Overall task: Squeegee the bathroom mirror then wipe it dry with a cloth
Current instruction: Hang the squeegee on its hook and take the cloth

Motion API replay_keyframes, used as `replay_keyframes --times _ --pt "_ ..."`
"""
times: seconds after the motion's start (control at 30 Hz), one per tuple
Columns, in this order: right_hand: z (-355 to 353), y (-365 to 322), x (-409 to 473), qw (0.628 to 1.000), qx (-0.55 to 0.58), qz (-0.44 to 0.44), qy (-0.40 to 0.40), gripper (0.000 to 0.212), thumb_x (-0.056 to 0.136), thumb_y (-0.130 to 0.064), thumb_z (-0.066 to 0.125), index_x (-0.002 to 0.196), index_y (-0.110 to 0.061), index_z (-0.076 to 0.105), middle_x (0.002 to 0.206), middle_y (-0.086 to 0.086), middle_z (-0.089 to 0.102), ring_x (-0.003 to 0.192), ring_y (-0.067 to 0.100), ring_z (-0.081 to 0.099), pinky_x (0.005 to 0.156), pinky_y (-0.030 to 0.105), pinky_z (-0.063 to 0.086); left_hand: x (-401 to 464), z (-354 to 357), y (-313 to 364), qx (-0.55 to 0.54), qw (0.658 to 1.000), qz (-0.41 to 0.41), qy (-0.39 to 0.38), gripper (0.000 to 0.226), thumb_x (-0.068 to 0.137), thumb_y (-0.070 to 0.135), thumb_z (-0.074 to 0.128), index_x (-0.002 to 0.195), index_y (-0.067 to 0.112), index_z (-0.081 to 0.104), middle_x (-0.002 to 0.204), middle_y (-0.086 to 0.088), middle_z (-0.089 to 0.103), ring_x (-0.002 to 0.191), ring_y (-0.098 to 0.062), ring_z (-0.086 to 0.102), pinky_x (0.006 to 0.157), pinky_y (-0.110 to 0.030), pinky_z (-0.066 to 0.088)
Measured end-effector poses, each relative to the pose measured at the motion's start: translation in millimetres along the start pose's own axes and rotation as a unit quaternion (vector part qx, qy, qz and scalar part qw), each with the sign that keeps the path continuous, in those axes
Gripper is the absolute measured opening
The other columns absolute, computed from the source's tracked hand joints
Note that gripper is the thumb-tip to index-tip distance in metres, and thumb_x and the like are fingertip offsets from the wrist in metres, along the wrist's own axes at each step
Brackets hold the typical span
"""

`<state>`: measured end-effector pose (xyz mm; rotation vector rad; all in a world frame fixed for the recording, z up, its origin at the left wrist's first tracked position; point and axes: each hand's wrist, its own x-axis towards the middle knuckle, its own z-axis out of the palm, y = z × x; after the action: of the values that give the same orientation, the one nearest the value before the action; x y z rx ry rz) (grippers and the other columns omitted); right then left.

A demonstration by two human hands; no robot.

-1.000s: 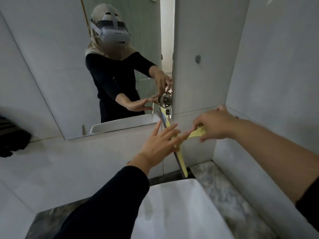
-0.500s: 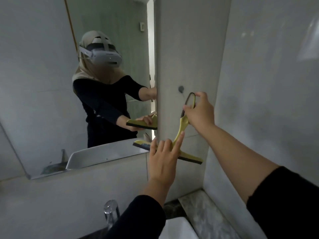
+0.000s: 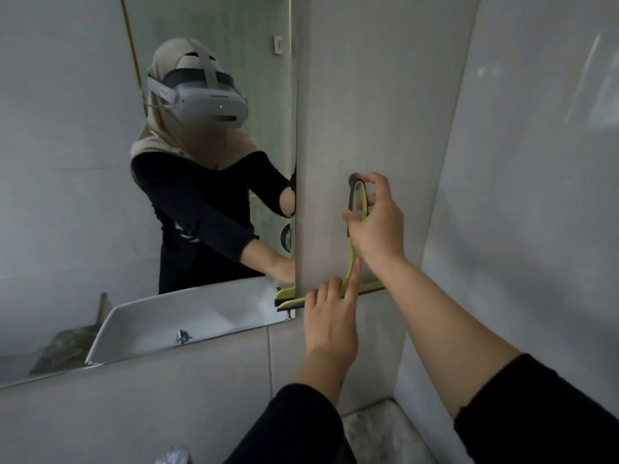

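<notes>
A yellow-green squeegee with a dark rubber blade lies flat against the grey wall panel right of the mirror. Its looped handle end sits at a dark round wall hook. My right hand pinches the handle loop at the hook. My left hand rests below, its index finger stretched up along the handle near the blade. The blade's left end sticks out over the mirror's lower right corner. No cloth shows.
The mirror reflects a person in a headset, the white basin and a small fan. A grey wall closes in on the right. A marble counter corner and the tap top lie below.
My right hand has lifted the squeegee upright and brought its handle loop to the wall hook. My left hand followed up to the handle near the blade. The view came closer.
</notes>
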<state>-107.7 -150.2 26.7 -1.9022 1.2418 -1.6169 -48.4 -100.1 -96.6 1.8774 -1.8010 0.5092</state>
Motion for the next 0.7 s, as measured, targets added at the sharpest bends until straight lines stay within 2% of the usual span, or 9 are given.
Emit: replay_keyframes --times 0.07,0.13,0.23,0.3,0.37,0.43,0.5,0.6,0.7 --pt "-0.7 4.5 0.6 1.0 0.0 0.008 -0.009 0.052 0.081 -0.004 0.068 0.125 -0.023 0.048 0.107 0.004 0.063 0.09 0.02 0.06 0.077 0.028 0.045 1.5 -0.2 0.4 -0.023 0.999 0.01 -0.045 0.102 0.071 0.008 0.064 0.149 0.023 0.001 0.116 -0.006 0.053 0.105 -0.027 0.051 0.09 -0.037 0.04" --pt "-0.4 4.9 1.5 0.999 -0.012 0.009 -0.029 0.054 0.081 -0.005 0.068 0.127 -0.022 0.046 0.11 0.008 0.063 0.095 0.023 0.061 0.082 0.031 0.046 3.8 -1.7 0.2 -0.036 0.997 0.002 -0.074 0.097 0.081 0.01 0.057 0.149 0.026 -0.011 0.126 -0.007 0.047 0.115 -0.028 0.045 0.101 -0.039 0.033" --pt "-0.9 1.5 0.0 0.999 -0.039 0.016 -0.033 0.057 0.082 -0.007 0.067 0.13 -0.026 0.044 0.115 0.011 0.058 0.103 0.03 0.058 0.087 0.036 0.047 5.1 -8.5 1.3 -0.061 0.99 0.008 -0.126 0.088 0.086 0.013 0.053 0.149 0.022 -0.007 0.138 -0.008 0.04 0.128 -0.028 0.036 0.116 -0.047 0.016" --pt "-2.4 -0.2 -7.9 0.997 -0.071 0.026 -0.025 0.06 0.084 -0.009 0.066 0.134 -0.031 0.04 0.119 0.011 0.049 0.107 0.032 0.055 0.087 0.038 0.046 3.9 -14.5 2.5 -0.081 0.987 0.016 -0.138 0.081 0.088 0.016 0.052 0.15 0.019 0.0 0.15 -0.006 0.027 0.138 -0.025 0.025 0.117 -0.05 0.004" --pt "-4.0 -3.2 -23.9 0.99 -0.134 0.026 -0.019 0.063 0.085 -0.01 0.064 0.137 -0.032 0.036 0.121 0.011 0.043 0.11 0.032 0.048 0.083 0.038 0.044 -1.0 -23.3 -1.2 -0.1 0.989 0.037 -0.105 0.072 0.087 0.014 0.052 0.149 0.015 0.015 0.152 -0.006 0.025 0.139 -0.025 0.023 0.116 -0.046 0.01" --pt "-3.4 -9.0 -44.6 0.979 -0.2 0.008 -0.03 0.059 0.086 -0.01 0.061 0.137 -0.028 0.036 0.124 0.009 0.04 0.113 0.03 0.043 0.082 0.038 0.044 -10.4 -34.9 -14.4 -0.121 0.988 0.064 -0.066 0.057 0.084 0.01 0.052 0.139 0.014 0.039 0.144 -0.007 0.039 0.13 -0.027 0.036 0.106 -0.04 0.028" --pt "1.2 -18.4 -64.7 0.968 -0.233 -0.018 -0.088 0.047 0.088 -0.014 0.058 0.131 -0.027 0.043 0.126 0.008 0.042 0.115 0.029 0.043 0.084 0.039 0.045 -23.0 -50.6 -37.1 -0.126 0.987 0.076 -0.066 0.045 0.083 0.009 0.052 0.127 0.016 0.054 0.133 -0.005 0.051 0.119 -0.028 0.046 0.094 -0.037 0.037" --pt "18.8 -41.1 -86.7 0.947 -0.241 -0.036 -0.211 0.03 0.089 -0.021 0.056 0.118 -0.027 0.056 0.122 0.007 0.049 0.115 0.029 0.047 0.088 0.039 0.046 -45.9 -81.7 -85.7 -0.122 0.987 0.028 -0.104 0.038 0.086 0.012 0.049 0.119 0.024 0.062 0.129 0.002 0.056 0.118 -0.022 0.05 0.093 -0.034 0.041" --pt "45.4 -75.2 -105.9 0.927 -0.221 -0.052 -0.3 0.026 0.09 -0.025 0.056 0.116 -0.027 0.06 0.125 0.005 0.051 0.114 0.028 0.05 0.087 0.035 0.043 -73.6 -122.4 -146.0 -0.079 0.988 -0.056 -0.12 0.034 0.09 0.017 0.048 0.12 0.028 0.061 0.135 0.0 0.051 0.128 -0.019 0.043 0.101 -0.035 0.04"
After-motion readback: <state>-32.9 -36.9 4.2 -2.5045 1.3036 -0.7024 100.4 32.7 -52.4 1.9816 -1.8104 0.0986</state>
